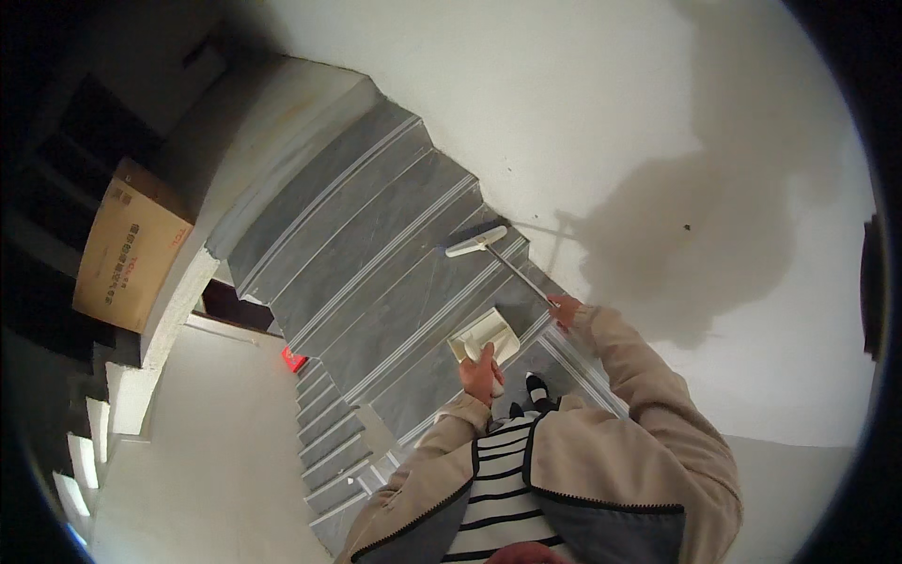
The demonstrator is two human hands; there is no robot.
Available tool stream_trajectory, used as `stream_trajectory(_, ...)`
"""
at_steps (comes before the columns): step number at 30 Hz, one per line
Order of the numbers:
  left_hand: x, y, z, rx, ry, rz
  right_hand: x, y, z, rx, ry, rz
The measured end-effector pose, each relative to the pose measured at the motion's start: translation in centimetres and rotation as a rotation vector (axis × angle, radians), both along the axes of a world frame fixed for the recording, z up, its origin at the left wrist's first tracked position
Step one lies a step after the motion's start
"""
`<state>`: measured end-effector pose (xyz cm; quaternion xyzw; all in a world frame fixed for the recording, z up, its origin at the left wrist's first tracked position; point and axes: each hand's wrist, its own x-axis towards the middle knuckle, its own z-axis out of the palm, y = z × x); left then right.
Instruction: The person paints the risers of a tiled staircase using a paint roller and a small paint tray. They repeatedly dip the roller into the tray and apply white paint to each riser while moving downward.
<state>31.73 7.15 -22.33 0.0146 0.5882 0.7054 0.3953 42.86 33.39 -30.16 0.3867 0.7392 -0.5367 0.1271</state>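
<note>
My left hand is closed on the short handle of a cream plastic dustpan, held low over the grey stair treads. Up and to the right of it, my right hand grips the metal stick of a broom. The broom's white head, with dark bluish bristles, rests against a step beside the wall, farther up the picture than the dustpan. A dark shoe shows on a step just below my hands.
A white wall with a dark shadow borders the stairs on the right. A cardboard box bearing writing stands at the left. A small red object lies by the stair edge, near a lower flight of narrow-looking steps.
</note>
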Motion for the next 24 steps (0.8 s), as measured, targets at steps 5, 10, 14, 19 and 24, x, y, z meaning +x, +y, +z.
stream_trajectory(5, 0.0, -0.3, 0.2, -0.007, -0.061, 0.012, 3.9, -3.6, 0.4, -0.076, -0.047, -0.013)
stream_trajectory(10, -0.1, 0.9, 0.8, -0.033, -0.087, 0.025, 8.0, -8.7, 3.0, -0.232, 0.021, -0.072)
stream_trajectory(14, -0.4, 1.6, 0.4, -0.041, -0.109, -0.018, 13.1, -10.3, 0.5, -0.059, 0.373, 0.168)
stream_trajectory(19, -0.5, 0.9, 1.1, -0.015, -0.154, -0.023, 13.3, -12.0, 10.4, -0.564, 0.119, -0.233)
stream_trajectory(24, -0.7, -0.2, 0.0, -0.059, -0.16, -0.032, 9.8, -11.9, 10.8, -0.286, 0.09, -0.228)
